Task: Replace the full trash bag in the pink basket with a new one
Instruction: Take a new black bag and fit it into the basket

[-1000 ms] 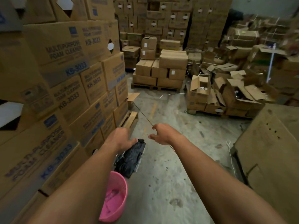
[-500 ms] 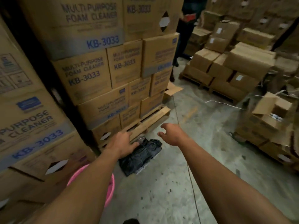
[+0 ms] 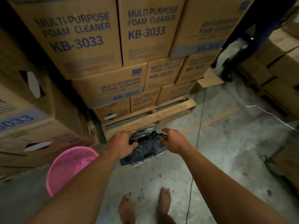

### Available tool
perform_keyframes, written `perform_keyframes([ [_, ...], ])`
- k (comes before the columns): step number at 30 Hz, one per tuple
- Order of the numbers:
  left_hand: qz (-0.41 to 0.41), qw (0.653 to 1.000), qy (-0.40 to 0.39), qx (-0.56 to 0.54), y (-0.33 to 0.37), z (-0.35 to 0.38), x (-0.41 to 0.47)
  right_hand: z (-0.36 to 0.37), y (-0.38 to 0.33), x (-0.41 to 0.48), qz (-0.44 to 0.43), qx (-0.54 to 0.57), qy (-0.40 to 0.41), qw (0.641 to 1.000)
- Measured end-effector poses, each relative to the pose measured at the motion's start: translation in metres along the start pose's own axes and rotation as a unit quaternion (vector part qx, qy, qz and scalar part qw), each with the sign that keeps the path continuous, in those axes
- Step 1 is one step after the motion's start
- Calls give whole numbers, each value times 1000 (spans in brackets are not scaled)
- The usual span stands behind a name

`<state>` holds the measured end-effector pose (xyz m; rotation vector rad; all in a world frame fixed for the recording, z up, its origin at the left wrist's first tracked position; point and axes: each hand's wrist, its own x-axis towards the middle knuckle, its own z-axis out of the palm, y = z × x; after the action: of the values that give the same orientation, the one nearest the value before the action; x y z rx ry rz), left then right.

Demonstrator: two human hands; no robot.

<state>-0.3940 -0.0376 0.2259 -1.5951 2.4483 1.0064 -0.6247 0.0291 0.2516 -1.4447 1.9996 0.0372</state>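
Both hands now down at the pack of black trash bags [image 3: 144, 147] on the floor [image 3: 218, 143], where half a second ago they hovered above it.

Head view: left hand [image 3: 123, 143] lies on the pack's left edge, fingers [image 3: 132, 145] curled into the plastic. Right hand [image 3: 172, 141] pinches the top right corner, loosely closed. Pink basket [image 3: 69, 168] stands near, on the left, tilted, apparently unlined. Wooden pallet [image 3: 155, 113] and stacked cartons [image 3: 100, 46] just behind. Judgement: a fresh bag is being drawn out.

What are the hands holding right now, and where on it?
Both hands, left and right, grip the top edge of the crumpled black plastic bag on the floor.
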Motion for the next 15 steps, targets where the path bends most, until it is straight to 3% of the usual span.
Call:
perform_keyframes([
  [5,-36,999,32,-17,-30,89,93,59,65,127,-32,-9,-48,998],
  [15,-93,996,1,2,-179,359,263,288,198,370,-90,-60,-97,989],
])
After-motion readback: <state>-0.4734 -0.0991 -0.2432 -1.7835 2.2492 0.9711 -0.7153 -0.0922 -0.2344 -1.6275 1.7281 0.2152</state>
